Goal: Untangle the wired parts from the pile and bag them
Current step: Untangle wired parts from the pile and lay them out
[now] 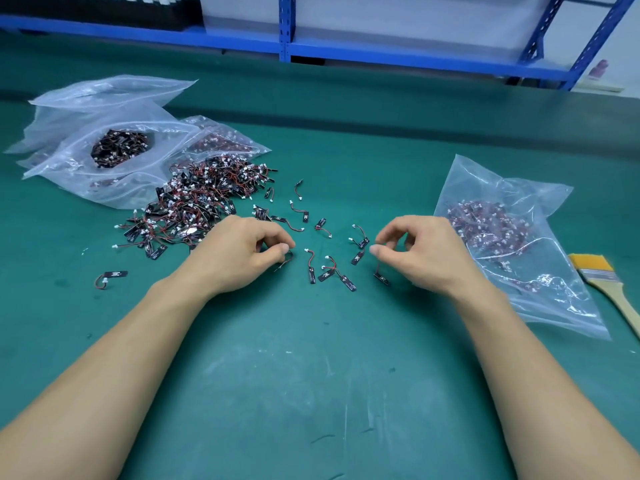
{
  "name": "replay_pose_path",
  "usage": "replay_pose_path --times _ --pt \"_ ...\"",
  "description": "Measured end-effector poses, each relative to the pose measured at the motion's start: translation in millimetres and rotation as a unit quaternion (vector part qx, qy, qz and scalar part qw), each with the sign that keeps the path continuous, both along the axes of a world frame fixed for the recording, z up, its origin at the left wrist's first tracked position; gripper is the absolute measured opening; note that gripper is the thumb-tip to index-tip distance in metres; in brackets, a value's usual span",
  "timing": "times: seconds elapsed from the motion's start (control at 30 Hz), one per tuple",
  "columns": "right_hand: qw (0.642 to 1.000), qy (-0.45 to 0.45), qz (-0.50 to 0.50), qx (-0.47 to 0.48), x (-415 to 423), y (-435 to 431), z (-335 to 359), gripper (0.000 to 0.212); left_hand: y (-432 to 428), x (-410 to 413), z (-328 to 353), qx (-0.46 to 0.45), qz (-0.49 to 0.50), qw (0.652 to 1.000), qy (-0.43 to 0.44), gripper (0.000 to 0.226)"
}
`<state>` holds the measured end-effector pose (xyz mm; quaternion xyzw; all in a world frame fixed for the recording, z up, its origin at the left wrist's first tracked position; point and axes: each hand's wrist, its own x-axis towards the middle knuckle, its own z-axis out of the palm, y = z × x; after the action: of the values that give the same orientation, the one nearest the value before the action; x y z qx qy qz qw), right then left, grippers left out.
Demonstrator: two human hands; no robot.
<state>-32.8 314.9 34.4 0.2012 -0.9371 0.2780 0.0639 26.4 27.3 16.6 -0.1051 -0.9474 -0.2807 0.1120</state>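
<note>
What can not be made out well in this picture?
- Head view: the wired part under the left hand is mostly covered by its fingers.
- Head view: the print on the loose parts is too small.
- Head view: the brush handle is cut off by the right edge.
- Head view: parts in the right bag blur behind shiny plastic.

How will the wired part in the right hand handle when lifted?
Probably floppy: its black strip hangs on a thin wire below the right hand. Likely light: a fingertip pinch holds it. May snag, like the tangled pile.

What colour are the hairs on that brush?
The brush has orange-yellow bristles, shown best in the head view.
</note>
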Motion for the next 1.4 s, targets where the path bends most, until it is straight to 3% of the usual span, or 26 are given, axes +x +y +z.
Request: replay_pose_path --times 0.17,0.27,0.43,0.77,0.93,1.1,1.4 --pt "0.995 0.008 0.041 0.088 -1 -19 -14 0.037 -3 -1 -1 0.03 0.024 0.999 0.009 0.015" --pt "0.993 0.006 0.047 0.111 -3 -22 -18 0.033 -5 -1 -1 0.035 0.027 0.999 -0.004 0.014" --pt "0.998 -0.017 0.047 0.044 -4 -20 -18 0.018 -3 3 2 0.014 -0.012 0.999 -0.042 0.013" --pt "0.998 -0.011 0.06 0.03 -6 -19 -14 0.009 2 7 7 0.009 -0.072 0.995 -0.075 0.008" --pt "0.997 -0.018 0.071 0.025 -6 -15 -13 0.005 9 10 8 0.027 -0.074 0.997 -0.012 0.008" --pt "0.996 -0.05 0.071 0.029 -6 -13 -12 0.03 14 11 11 0.025 -0.076 0.996 0.043 0.014" --pt "0.993 -0.042 0.076 0.08 -9 -16 -8 0.004 10 8 10 0.029 -0.024 0.995 0.09 0.014"
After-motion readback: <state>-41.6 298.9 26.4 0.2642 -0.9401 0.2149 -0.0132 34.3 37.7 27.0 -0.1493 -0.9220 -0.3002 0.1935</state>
